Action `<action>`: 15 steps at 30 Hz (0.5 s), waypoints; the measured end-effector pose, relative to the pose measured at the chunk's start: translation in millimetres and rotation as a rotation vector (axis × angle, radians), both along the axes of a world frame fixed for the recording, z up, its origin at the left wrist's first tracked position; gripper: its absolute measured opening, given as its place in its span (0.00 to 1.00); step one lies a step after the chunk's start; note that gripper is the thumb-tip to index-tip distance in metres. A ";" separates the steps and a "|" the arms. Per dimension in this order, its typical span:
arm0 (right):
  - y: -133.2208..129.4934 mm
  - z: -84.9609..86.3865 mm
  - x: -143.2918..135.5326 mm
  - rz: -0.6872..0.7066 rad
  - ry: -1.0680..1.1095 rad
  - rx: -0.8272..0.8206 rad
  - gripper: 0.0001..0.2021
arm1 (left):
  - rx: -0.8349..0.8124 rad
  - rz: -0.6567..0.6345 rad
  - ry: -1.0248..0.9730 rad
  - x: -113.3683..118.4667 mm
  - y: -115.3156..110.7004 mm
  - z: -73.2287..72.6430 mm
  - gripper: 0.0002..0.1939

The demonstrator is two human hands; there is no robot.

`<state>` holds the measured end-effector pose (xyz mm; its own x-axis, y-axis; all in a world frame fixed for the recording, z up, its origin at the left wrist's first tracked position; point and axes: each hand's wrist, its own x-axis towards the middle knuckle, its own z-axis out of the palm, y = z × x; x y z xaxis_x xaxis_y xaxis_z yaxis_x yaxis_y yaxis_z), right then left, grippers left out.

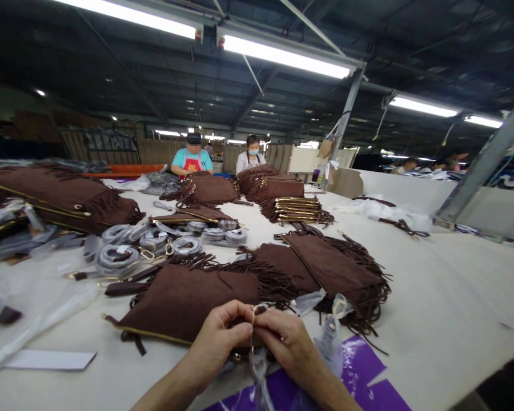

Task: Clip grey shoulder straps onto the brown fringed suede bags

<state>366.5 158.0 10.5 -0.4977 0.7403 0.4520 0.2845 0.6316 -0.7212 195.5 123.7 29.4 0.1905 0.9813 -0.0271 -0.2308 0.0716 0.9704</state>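
Your two hands met at the near edge of the white table (454, 297), left hand (216, 339) and right hand (289, 342) pinched together on a small metal clasp (253, 313) at the corner of a brown fringed suede bag (184, 299) lying flat just beyond them. Both sets of fingers were curled tight around the fitting and a scrap of clear plastic wrap (329, 331); what lay inside the grip could not be made out. Purple sheeting (360, 388) lay under your right wrist. By the look of it, this bag was mid-fitting, not yet finished. Just right of it, two more fringed bags (329, 268) lay overlapped. To the far left, plastic-wrapped straps (128, 248) sat coiled in a loose heap, apparently still to be used. Farther off, a neat stack of bags (297, 210) suggested work already sorted, with looser piles beside it. At the far end two co-workers (192, 160) sat behind the piled bags.
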 end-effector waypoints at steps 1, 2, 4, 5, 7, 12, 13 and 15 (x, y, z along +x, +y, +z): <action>1.0 -2.8 -0.7 -0.004 0.032 -0.076 0.11 | 0.042 -0.005 0.118 -0.9 0.0 0.5 0.08; 2.5 -6.4 -0.9 -0.024 0.080 -0.177 0.13 | 0.073 -0.003 0.228 -3.3 0.1 1.5 0.11; 6.4 -14.6 0.6 -0.080 0.177 -0.388 0.20 | 0.101 0.013 0.402 -14.2 0.1 6.0 0.17; 8.2 -18.0 2.1 -0.105 0.205 -0.466 0.23 | 0.105 0.017 0.461 -22.9 -0.6 10.2 0.18; 10.5 -22.1 5.6 -0.136 0.196 -0.510 0.26 | 0.098 0.018 0.506 -45.9 -5.7 22.9 0.18; 8.1 -21.1 9.2 -0.045 0.014 -0.317 0.20 | -0.044 -0.163 0.412 -102.9 -46.7 62.4 0.16; 7.8 -22.1 9.2 -0.029 -0.011 -0.299 0.19 | -0.077 -0.224 0.410 -108.5 -57.0 66.6 0.15; 9.1 -27.7 10.3 -0.027 -0.032 -0.324 0.20 | -0.052 -0.268 0.488 -112.0 -73.3 67.4 0.15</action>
